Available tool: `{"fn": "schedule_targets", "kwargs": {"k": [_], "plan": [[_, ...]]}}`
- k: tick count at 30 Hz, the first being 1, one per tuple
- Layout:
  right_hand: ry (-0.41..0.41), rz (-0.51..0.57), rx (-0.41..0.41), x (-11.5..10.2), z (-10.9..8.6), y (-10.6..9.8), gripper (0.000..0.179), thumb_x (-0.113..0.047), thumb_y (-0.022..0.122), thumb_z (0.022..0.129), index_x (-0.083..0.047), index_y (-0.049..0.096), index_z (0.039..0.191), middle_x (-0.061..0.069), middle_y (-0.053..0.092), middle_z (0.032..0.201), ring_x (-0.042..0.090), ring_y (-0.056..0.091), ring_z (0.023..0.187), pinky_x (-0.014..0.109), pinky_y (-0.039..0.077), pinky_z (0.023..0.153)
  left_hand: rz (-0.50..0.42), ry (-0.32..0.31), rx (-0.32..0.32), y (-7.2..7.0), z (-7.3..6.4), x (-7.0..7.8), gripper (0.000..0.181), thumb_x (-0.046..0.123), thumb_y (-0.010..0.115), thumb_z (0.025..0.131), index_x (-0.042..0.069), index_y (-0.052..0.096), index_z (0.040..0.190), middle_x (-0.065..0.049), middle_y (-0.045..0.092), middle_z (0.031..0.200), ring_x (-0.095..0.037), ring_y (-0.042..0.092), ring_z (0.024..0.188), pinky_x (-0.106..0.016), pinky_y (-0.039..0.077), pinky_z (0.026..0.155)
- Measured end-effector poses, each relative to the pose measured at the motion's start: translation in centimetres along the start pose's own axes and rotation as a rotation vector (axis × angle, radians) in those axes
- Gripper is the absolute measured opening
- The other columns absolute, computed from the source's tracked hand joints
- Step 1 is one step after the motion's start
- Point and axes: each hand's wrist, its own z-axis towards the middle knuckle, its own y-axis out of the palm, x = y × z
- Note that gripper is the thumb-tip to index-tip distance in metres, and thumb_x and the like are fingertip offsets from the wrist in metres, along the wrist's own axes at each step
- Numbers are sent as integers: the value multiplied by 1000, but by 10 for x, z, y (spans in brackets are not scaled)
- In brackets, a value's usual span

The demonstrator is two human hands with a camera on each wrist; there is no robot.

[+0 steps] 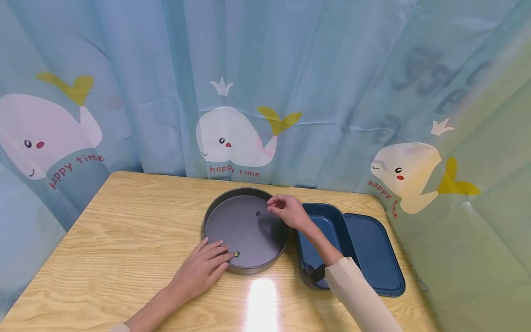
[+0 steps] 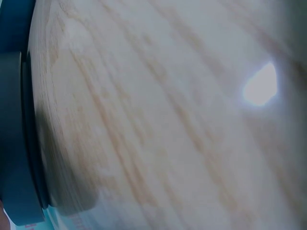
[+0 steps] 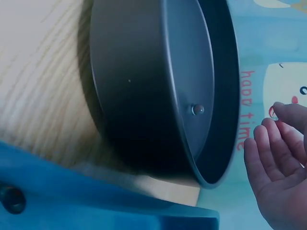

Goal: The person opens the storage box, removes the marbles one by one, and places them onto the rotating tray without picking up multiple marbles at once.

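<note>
A round grey cake pan (image 1: 247, 269) stands on the wooden table. My right hand (image 1: 290, 213) is over its far right rim, pinching a small clear glass marble (image 3: 273, 113) with a reddish streak between thumb and index finger. Below that hand, a dark-looking marble (image 1: 258, 213) lies on the pan floor. My left hand (image 1: 202, 267) rests at the near left rim with extended fingers. One fingertip is beside a yellow-green marble (image 1: 236, 254) inside the pan; whether it touches cannot be told. The left wrist view shows mostly tabletop, with the fingers nearly out of sight.
Right of the pan sits a deep blue box (image 1: 304, 244), partly hidden by my right forearm. A flat blue lid (image 1: 371, 253) lies to its right. Inside the box shows a dark round thing (image 3: 12, 199). A whale-print curtain (image 1: 236, 69) hangs behind the table.
</note>
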Motion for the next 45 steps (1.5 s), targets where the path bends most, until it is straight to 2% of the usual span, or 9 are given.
{"fn": "schedule_targets", "kwargs": {"k": [4, 11, 18, 25, 33, 38, 45], "plan": [[39, -7, 11, -1, 10, 3, 13, -13, 71, 94, -6, 73, 105, 0, 70, 91, 16, 66, 86, 32, 56, 74, 3, -3, -3, -1, 0, 1, 25, 27, 63, 98, 13, 77, 114, -7, 70, 121, -29, 59, 123, -61, 38, 106], [94, 48, 44, 2, 28, 12, 12, -12, 71, 94, -5, 73, 104, 2, 71, 89, 17, 66, 86, 31, 55, 73, 3, -9, -10, -1, 0, 2, 24, 24, 66, 95, 14, 76, 114, -7, 70, 122, -28, 58, 123, -59, 36, 107], [102, 100, 48, -4, 44, 24, 11, -9, 70, 94, -3, 72, 104, 6, 71, 91, 20, 66, 88, 30, 55, 73, 1, -10, -8, -1, 0, 1, 25, 24, 66, 95, 13, 76, 114, -7, 70, 122, -29, 58, 123, -61, 37, 105], [100, 76, 52, -7, 57, 38, 11, -8, 71, 94, -2, 73, 102, 6, 72, 89, 20, 67, 88, 29, 55, 73, -1, -10, -10, -2, 0, 1, 25, 25, 65, 96, 14, 76, 115, -7, 69, 122, -29, 59, 123, -60, 37, 106], [133, 30, 68, -2, 62, 47, 10, -9, 72, 93, -2, 74, 99, 6, 71, 88, 22, 66, 88, 32, 55, 77, -9, -10, -7, -1, 0, 1, 22, 23, 67, 95, 14, 77, 113, -7, 70, 121, -29, 59, 122, -60, 38, 106], [170, 39, 67, -1, 65, 53, 10, -10, 72, 93, -3, 74, 99, 7, 72, 91, 22, 66, 88, 32, 54, 76, -11, -16, -2, -2, 0, 1, 23, 22, 69, 93, 14, 77, 112, -7, 70, 121, -29, 59, 122, -61, 38, 105], [207, 16, 64, 2, 64, 61, 10, -11, 71, 94, -5, 74, 101, 7, 72, 94, 23, 66, 89, 34, 55, 72, -17, -11, -6, -3, 0, 1, 24, 25, 65, 97, 13, 76, 115, -6, 69, 122, -28, 59, 122, -60, 38, 106]]}}
